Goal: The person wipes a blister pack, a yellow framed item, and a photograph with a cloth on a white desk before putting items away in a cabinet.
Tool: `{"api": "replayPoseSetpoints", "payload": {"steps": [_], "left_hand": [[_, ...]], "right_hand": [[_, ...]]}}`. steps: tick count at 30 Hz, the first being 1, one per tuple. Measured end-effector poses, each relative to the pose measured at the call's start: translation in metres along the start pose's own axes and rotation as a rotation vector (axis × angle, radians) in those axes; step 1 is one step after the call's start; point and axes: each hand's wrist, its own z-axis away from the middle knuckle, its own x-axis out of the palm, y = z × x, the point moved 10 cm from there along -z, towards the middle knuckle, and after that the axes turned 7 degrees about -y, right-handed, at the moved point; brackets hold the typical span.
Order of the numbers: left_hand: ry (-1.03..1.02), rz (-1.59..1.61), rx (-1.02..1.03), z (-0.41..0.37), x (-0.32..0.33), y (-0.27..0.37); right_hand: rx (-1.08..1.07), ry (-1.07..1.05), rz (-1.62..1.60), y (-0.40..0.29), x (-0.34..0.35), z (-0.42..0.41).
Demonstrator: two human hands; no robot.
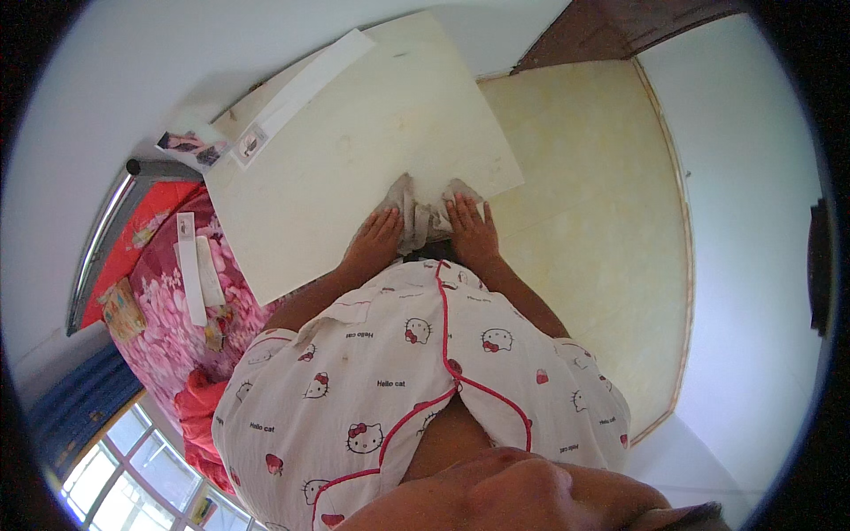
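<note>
A greyish cloth lies bunched at the near edge of a cream tabletop, in front of my body. My left hand rests flat on one part of it, fingers pointing away from me. On another part, near the board's right corner, my right hand presses with its fingers spread a little. The middle of the cloth sags between the two hands. A long white strip with a small picture at its near end lies along the far left side of the tabletop, beside a printed picture sheet.
At left is a bed with a pink floral cover, holding white paper strips and a patterned packet. A metal rail edges it. Beyond are a blue curtain and a window. Yellowish floor spreads at right.
</note>
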Motion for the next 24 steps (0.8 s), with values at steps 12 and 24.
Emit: {"api": "replayPoseSetpoints", "payload": {"steps": [12,24], "left_hand": [[0.071,-0.008,0.004,0.005,0.008,-0.001],[0.094,0.027,0.016,0.007,0.013,-0.001]], "right_hand": [[-0.137,0.091,-0.154,-0.021,0.007,-0.014],[0.266,0.022,-0.079,0.059,0.006,-0.002]]}}
